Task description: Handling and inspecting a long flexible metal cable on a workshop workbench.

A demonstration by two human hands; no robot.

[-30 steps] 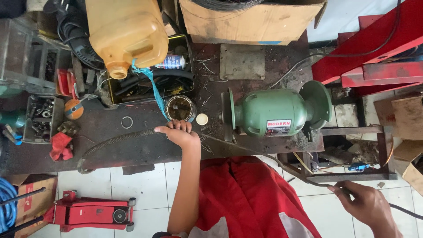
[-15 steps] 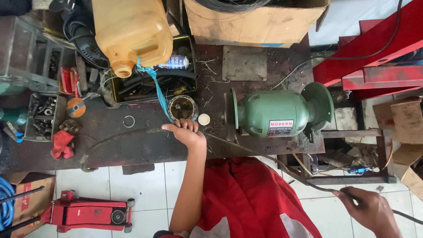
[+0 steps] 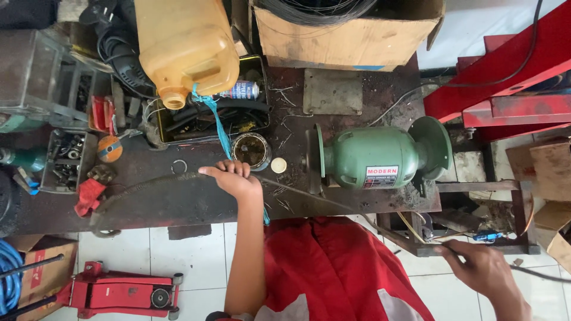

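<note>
L hand (image 3: 235, 178) grips cable (image 3: 148, 183); R hand (image 3: 482, 270) too

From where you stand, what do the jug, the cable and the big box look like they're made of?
Jug: plastic, by its translucent amber, moulded body.
Cable under the left hand: likely steel wire in a dull, grimy sheath; hard to tell.
Box: brown corrugated cardboard, matte, with worn, torn edges.

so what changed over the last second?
Little. The left hand crept slightly right along the bench, gripping the cable as before. The right hand keeps pulling the cable's other end, off the bench. The green grinder and yellow jug stayed put.
</note>
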